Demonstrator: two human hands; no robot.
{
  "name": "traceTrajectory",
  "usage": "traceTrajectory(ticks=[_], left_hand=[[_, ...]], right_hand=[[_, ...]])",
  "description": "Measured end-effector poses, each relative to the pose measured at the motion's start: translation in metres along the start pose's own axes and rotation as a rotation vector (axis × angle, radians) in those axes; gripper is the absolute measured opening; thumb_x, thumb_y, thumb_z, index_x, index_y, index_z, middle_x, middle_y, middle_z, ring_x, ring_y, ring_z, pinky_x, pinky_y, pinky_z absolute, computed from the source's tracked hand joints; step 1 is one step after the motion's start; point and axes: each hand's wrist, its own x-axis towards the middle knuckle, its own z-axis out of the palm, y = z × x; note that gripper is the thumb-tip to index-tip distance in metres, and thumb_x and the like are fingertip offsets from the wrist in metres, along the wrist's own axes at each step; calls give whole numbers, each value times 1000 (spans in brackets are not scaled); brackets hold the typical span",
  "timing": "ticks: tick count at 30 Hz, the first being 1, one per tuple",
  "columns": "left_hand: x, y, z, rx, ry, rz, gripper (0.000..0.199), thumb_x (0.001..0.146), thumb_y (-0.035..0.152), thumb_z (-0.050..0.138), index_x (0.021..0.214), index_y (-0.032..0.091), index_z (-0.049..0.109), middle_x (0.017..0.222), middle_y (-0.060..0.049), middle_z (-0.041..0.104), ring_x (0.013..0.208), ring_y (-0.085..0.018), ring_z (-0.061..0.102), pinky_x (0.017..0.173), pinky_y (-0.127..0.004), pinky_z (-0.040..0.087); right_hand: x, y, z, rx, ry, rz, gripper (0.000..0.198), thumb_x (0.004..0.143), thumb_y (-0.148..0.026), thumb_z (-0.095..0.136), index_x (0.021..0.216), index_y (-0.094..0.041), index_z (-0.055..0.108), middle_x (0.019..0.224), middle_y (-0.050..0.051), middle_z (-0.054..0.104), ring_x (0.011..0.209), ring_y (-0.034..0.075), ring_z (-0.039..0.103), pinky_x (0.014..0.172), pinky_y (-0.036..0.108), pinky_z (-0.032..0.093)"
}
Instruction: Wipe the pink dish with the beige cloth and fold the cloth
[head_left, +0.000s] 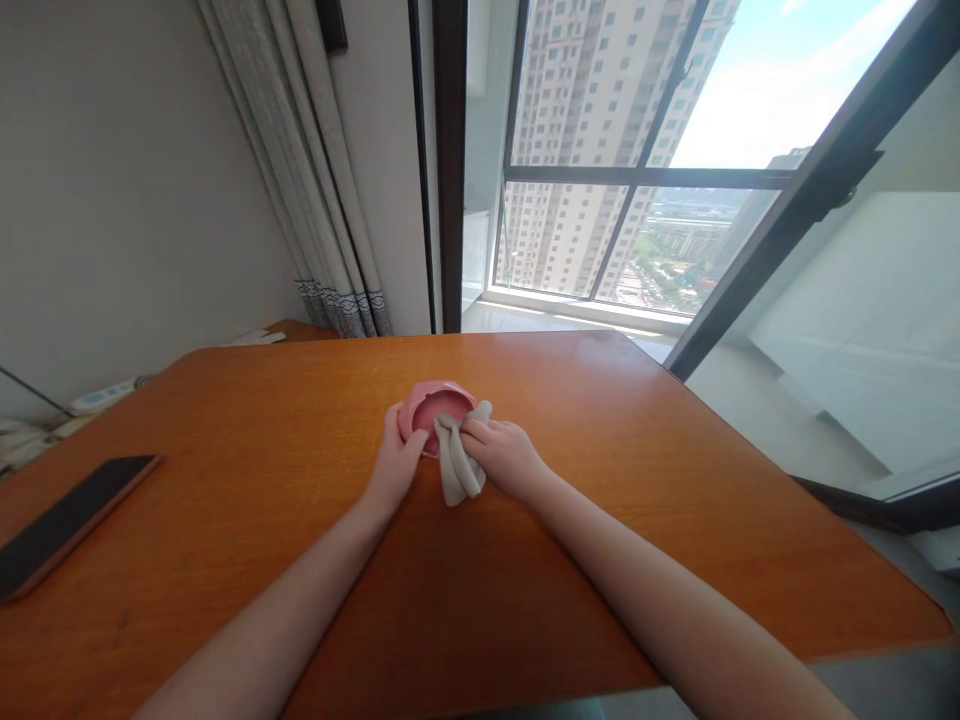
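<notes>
A pink ashtray-like bowl point(439, 388) with an angular rim is tilted toward me above the middle of the wooden table. My left hand point(394, 462) grips its left side, with the thumb over the near rim. In my right hand point(506, 455) is a bunched light grey cloth point(459, 475), closed between the fingers. Part of the cloth lies over the bowl's right edge and inside, while its loose end hangs down in front. The bowl's right side is partly hidden by cloth and fingers.
The wooden table point(285, 420) stretches around both arms. A long dark flat object point(75, 510) lies on its left side. Past the far left edge are a white power strip point(105, 395) and a cable. Curtains point(300, 170) and a glass door frame point(780, 210) stand beyond.
</notes>
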Motion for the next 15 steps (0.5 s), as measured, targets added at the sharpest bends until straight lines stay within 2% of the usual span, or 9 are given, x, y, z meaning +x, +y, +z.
traceTrajectory(ticks=[4, 7, 10, 12, 15], left_hand=[[-6, 2, 5, -83, 41, 56, 52, 73, 28, 62, 121, 23, 40, 122, -5, 50, 114, -20, 49, 99, -35, 37], [-5, 1, 5, -75, 47, 37, 48, 72, 25, 61, 116, 21, 43, 116, -5, 52, 110, -20, 51, 97, -35, 39], [-2, -2, 1, -95, 58, -3, 39, 70, 23, 58, 108, 20, 48, 104, -3, 56, 98, -19, 55, 88, -34, 46], [1, -5, 0, -143, 69, -21, 39, 70, 25, 57, 107, 20, 49, 100, -3, 57, 91, -18, 57, 80, -32, 48], [1, -11, 0, -200, 99, -45, 39, 72, 30, 55, 110, 20, 49, 99, -3, 58, 85, -16, 58, 72, -28, 49]], right_hand=[[2, -4, 3, 35, 45, 0, 17, 91, -18, 44, 89, -19, 61, 87, 5, 61, 65, 12, 49, 59, 26, 36], [3, -4, 5, 57, 17, -12, 15, 89, -17, 46, 91, -19, 61, 92, 5, 62, 67, 12, 51, 60, 26, 38], [2, -1, 5, 85, 2, -26, 19, 90, -19, 47, 103, -19, 61, 106, 7, 61, 74, 13, 54, 65, 26, 42], [-1, 0, 3, 103, 84, 5, 26, 91, -21, 46, 113, -20, 59, 119, 9, 57, 86, 15, 55, 74, 28, 45], [-5, 0, -2, 113, 318, 148, 31, 90, -24, 48, 120, -23, 57, 132, 11, 50, 109, 22, 49, 92, 38, 42]])
